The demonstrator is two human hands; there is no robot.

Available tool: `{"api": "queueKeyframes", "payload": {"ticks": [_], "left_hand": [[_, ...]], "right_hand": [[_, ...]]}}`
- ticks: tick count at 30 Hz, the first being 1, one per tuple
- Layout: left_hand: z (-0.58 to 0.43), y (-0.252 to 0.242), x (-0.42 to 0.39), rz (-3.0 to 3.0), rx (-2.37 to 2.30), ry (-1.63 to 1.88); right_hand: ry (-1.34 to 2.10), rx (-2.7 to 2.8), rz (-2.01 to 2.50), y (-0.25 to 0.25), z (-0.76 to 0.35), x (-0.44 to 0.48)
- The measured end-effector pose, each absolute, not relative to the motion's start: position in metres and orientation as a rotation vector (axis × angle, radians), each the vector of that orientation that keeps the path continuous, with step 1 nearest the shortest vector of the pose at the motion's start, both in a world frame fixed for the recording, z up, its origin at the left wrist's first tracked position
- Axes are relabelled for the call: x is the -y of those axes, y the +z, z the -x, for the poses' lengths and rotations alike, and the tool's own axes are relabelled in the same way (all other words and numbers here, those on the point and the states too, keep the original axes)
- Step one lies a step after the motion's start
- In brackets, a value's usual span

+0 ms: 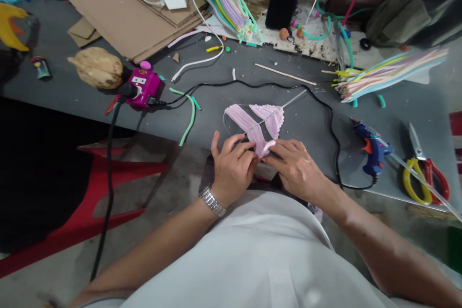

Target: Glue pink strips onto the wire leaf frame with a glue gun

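Currently the pink straw wing (pixel 254 122) lies at the near edge of the bench (pixel 72 91), built on a thin wire frame, with its lower tip pinched by both hands. The left hand (pixel 233 166) is closed on the tip. The right hand (pixel 298 168) is closed on it too, fingertips curling a loose pink strip end. The glue gun (pixel 371 151) lies off to the right, and its black cable (pixel 330 120) loops round the piece. Risks, my read: a grip slip drops the wing off the edge, and an elbow snagging the cable drags the gun.

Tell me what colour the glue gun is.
The glue gun is blue with an orange trigger; head view.
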State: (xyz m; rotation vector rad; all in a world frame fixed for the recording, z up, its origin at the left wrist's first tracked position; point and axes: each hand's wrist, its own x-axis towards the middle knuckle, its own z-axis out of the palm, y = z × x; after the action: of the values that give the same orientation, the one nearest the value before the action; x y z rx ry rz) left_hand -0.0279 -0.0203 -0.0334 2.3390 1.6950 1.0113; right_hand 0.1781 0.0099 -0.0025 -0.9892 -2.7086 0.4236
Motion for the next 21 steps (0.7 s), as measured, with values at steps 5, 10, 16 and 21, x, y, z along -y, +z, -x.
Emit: {"api": "queueKeyframes", "payload": {"ticks": [5,10,16,21], "left_hand": [[0.030,-0.036,0.019,-2.376,-1.681,1.007],[0.032,-0.040,0.022,-2.390,-1.658,1.044],[0.035,-0.041,0.025,-2.375,-1.627,1.057],[0.037,-0.045,0.026,-2.349,-1.596,1.066]], "right_hand": [[0.465,2.631,1.022,-0.005,-0.177,-0.010],[0.403,2.475,1.178,-0.004,-0.163,-0.007],[0.334,2.388,1.209,-0.003,-0.147,-0.006],[0.442,2.283,1.188,-0.008,-0.150,-0.003]]}}
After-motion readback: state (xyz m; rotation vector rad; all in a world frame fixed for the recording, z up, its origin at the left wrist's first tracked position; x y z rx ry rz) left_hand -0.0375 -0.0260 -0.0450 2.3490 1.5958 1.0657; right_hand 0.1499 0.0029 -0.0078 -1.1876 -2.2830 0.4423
